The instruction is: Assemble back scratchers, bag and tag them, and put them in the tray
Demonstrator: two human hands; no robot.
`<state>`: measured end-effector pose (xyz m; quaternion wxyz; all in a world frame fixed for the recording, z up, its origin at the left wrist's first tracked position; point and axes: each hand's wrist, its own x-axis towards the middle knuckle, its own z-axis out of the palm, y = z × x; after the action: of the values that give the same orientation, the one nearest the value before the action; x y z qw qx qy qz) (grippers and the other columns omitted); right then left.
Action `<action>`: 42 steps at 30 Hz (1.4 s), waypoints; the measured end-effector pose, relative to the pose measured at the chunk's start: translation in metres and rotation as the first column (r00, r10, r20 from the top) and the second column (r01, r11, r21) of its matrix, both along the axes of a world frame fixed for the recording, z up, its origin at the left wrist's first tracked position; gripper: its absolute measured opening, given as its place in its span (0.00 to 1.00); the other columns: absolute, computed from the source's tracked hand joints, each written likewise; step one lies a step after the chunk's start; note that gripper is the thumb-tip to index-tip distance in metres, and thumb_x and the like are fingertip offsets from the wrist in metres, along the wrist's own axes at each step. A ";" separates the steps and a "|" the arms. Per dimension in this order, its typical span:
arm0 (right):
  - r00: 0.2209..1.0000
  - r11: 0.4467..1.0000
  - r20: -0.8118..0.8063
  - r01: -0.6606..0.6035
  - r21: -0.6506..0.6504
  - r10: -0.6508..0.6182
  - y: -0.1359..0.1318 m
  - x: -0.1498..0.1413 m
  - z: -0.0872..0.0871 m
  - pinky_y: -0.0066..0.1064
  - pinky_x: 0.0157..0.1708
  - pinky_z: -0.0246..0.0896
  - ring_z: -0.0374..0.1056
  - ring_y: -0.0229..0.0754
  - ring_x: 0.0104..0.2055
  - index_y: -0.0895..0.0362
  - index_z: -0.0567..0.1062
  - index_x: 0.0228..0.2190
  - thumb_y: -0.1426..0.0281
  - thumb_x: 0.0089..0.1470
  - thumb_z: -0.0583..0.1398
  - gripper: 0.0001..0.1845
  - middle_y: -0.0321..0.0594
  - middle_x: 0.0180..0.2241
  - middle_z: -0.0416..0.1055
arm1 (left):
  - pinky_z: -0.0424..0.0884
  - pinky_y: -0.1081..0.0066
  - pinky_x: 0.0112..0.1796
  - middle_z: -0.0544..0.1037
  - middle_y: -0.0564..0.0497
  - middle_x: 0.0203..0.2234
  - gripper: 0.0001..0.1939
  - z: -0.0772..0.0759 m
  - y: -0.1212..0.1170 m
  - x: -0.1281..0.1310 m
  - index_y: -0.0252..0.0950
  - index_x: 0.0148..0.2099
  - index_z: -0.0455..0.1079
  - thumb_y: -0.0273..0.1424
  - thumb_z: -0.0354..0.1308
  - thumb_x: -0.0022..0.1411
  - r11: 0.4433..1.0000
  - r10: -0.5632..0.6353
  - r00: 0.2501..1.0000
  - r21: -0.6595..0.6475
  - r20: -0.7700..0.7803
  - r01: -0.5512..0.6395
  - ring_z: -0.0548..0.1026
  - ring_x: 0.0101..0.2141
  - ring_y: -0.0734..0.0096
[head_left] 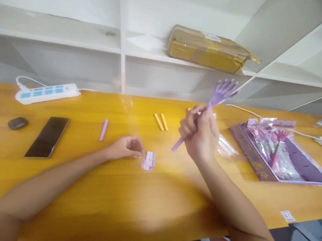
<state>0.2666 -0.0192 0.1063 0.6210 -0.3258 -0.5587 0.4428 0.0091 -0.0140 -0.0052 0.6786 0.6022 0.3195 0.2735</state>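
My right hand (201, 132) is closed around the handle of a purple back scratcher (219, 95), raised above the table. Its hand-shaped head with spread fingers points up and away, and the handle end sticks out below my fist at the left. My left hand (127, 146) rests low over the table with fingers loosely curled and a gap between them and the thumb; I make out nothing held in it. Just right of its fingertips lie small printed purple-and-white cards (149, 161). A short purple stick (103, 130) lies behind my left forearm.
Two yellow sticks (161, 122) lie mid-table. A purple display box (254, 154) at right holds wrapped pink back scratchers, with clear plastic wrappers (227, 146) beside it. At left are a phone (47, 137), a dark small case (17, 123) and a power strip (48, 93). A taped carton (207, 48) sits on the shelf.
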 end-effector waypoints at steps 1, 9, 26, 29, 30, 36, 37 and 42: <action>0.991 1.000 0.136 -0.003 0.031 -0.001 -0.014 0.000 -0.008 0.22 0.20 0.42 0.42 0.31 0.20 0.54 0.65 0.42 0.54 0.75 0.47 0.18 0.30 0.23 0.46 | 0.75 0.68 0.40 0.83 0.48 0.35 0.15 0.000 0.000 0.000 0.35 0.40 0.74 0.35 0.75 0.55 1.000 0.010 1.000 0.004 0.003 -0.010 0.80 0.36 0.68; 0.336 0.783 0.838 -0.322 0.532 -0.431 -0.077 -0.004 -0.094 0.27 0.28 0.56 0.66 0.35 0.32 0.60 0.68 0.56 0.73 0.72 0.51 0.15 0.41 0.36 0.71 | 0.71 0.71 0.33 0.79 0.53 0.28 0.19 -0.002 -0.003 0.006 0.34 0.37 0.74 0.40 0.76 0.52 0.980 0.200 0.978 0.037 -0.057 -0.198 0.76 0.29 0.70; 0.216 0.796 0.903 -0.428 0.428 -0.370 -0.072 -0.002 -0.101 0.31 0.27 0.54 0.69 0.36 0.31 0.58 0.70 0.57 0.66 0.73 0.53 0.16 0.37 0.32 0.72 | 0.73 0.71 0.33 0.79 0.54 0.27 0.18 -0.001 -0.015 0.014 0.36 0.35 0.70 0.42 0.72 0.60 0.963 0.267 0.962 0.058 -0.058 -0.263 0.79 0.29 0.69; 0.217 0.816 0.905 -0.393 0.425 -0.366 -0.072 -0.003 -0.104 0.32 0.27 0.53 0.70 0.36 0.31 0.59 0.70 0.54 0.65 0.73 0.52 0.15 0.38 0.34 0.74 | 0.74 0.71 0.33 0.81 0.52 0.28 0.18 -0.002 -0.014 0.013 0.36 0.36 0.70 0.42 0.71 0.60 0.966 0.258 0.965 0.025 -0.045 -0.257 0.80 0.29 0.69; 0.213 0.824 0.906 -0.379 0.421 -0.365 -0.072 -0.002 -0.105 0.32 0.28 0.53 0.70 0.37 0.32 0.60 0.69 0.55 0.64 0.73 0.52 0.16 0.39 0.35 0.75 | 0.74 0.71 0.33 0.81 0.52 0.28 0.18 -0.001 -0.014 0.013 0.36 0.36 0.71 0.43 0.71 0.60 0.967 0.256 0.966 0.012 -0.041 -0.256 0.80 0.29 0.69; 0.217 0.866 0.915 -0.306 0.395 -0.341 -0.067 0.006 -0.108 0.30 0.30 0.54 0.71 0.38 0.34 0.59 0.67 0.54 0.59 0.76 0.49 0.18 0.40 0.36 0.75 | 0.75 0.69 0.35 0.83 0.49 0.30 0.19 0.001 -0.013 0.014 0.34 0.35 0.73 0.45 0.71 0.60 0.955 0.296 0.955 -0.026 0.009 -0.296 0.80 0.30 0.68; 0.238 0.864 0.906 -0.291 0.410 -0.349 -0.067 0.008 -0.108 0.30 0.30 0.53 0.70 0.37 0.33 0.59 0.67 0.52 0.61 0.76 0.48 0.16 0.39 0.35 0.74 | 0.75 0.69 0.35 0.83 0.49 0.30 0.18 0.000 -0.012 0.014 0.34 0.35 0.73 0.44 0.71 0.61 0.950 0.313 0.950 -0.021 0.016 -0.312 0.80 0.30 0.68; 0.249 0.850 0.884 -0.263 0.456 -0.396 -0.071 0.011 -0.108 0.30 0.28 0.49 0.64 0.36 0.30 0.58 0.68 0.45 0.69 0.75 0.48 0.11 0.39 0.35 0.71 | 0.75 0.69 0.37 0.83 0.50 0.29 0.17 -0.006 -0.011 0.014 0.35 0.33 0.73 0.41 0.72 0.60 0.923 0.385 0.920 -0.032 0.074 -0.384 0.80 0.31 0.68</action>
<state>0.2774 -0.0903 -0.0021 0.2278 -0.3699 -0.8994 -0.0487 0.0229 -0.0253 -0.0110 0.6289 0.5108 0.4066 0.4222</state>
